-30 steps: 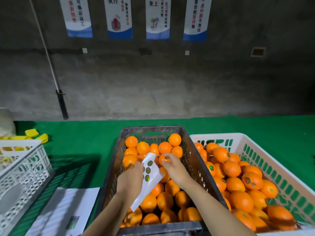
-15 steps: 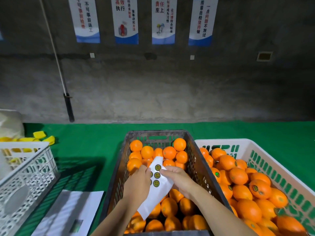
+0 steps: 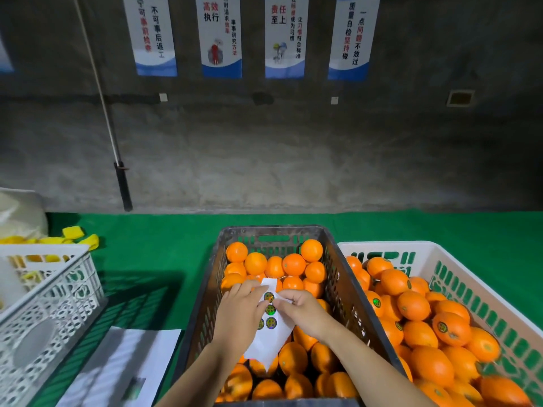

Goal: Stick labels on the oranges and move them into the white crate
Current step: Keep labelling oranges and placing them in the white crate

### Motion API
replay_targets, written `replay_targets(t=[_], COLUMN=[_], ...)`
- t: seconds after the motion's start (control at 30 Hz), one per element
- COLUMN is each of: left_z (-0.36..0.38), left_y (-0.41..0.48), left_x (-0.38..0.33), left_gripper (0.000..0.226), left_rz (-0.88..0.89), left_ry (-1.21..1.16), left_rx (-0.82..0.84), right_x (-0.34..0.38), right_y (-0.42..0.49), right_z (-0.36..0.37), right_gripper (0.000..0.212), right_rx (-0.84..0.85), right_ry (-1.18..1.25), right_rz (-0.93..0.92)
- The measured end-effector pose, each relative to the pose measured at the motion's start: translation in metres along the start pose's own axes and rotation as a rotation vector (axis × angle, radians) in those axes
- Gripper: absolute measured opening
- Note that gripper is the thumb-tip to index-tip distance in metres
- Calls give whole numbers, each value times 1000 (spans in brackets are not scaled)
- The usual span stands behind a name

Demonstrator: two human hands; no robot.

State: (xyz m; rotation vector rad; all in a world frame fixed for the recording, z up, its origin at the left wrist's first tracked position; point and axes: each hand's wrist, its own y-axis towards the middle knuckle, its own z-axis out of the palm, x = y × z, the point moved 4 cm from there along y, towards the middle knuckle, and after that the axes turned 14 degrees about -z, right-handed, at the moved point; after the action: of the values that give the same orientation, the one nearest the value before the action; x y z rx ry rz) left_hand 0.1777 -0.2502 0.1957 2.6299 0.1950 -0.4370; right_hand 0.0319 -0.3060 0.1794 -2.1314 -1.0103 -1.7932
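Rough grey concrete wall (image 3: 264, 148) fills the upper view, with four blue-edged posters (image 3: 221, 36) at twelve o'clock. A pole (image 3: 122, 186) leans at ten o'clock, a vent (image 3: 459, 97) sits at two. Green matting (image 3: 147, 248) lies below.

A white label sheet (image 3: 271, 339) bearing round green-and-gold stickers (image 3: 269, 296) hangs tilted over the dark crate (image 3: 205, 304), pinched between the left hand (image 3: 239, 312) and the right hand (image 3: 302, 311). Oranges (image 3: 293, 264) fill that crate. Stickered oranges (image 3: 451, 329) lie heaped in the white crate (image 3: 382, 244) just beside it on the right.
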Motion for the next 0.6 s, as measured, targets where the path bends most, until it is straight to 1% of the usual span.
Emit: replay_targets(t=[0.07,0.2,0.23,0.3,0.37,0.4,0.43,0.47,0.53,0.6], left_z=[3,3,1,-1,-2,-1,-2,-1,2,4], left_y=[1,1,1,-1,-2,-1,-1,0,1,0], left_x=[0,-1,-1,-2,-3,-1,0,2,4,3], left_gripper=[37,32,26,8,8,5,6,14,21,22], left_rz=[-11,-11,-9,0,-4,-31,-65,-107,-112,-119], left_ry=[-5,-20,-44,-69,-59,-96,-148,-187,-207,-201], left_rx=[22,30,29,19,5,14,9,21,27,50], right_x=[-6,-10,-10,-12,-13,-14,-14,-14,-12,-9], right_y=[1,1,2,2,2,2,2,2,2,1], right_z=[0,0,0,-1,-1,-1,-1,-1,-1,-1], right_gripper=[32,34,37,42,44,44,44,44,46,46], right_rx=[16,24,27,23,29,32,34,32,36,46], right_ry=[-77,-117,-117,-115,-116,-121,-125,-131,-149,-165], right_rz=[-27,-71,-73,-63,-54,-48,-43,-37,-20,-11])
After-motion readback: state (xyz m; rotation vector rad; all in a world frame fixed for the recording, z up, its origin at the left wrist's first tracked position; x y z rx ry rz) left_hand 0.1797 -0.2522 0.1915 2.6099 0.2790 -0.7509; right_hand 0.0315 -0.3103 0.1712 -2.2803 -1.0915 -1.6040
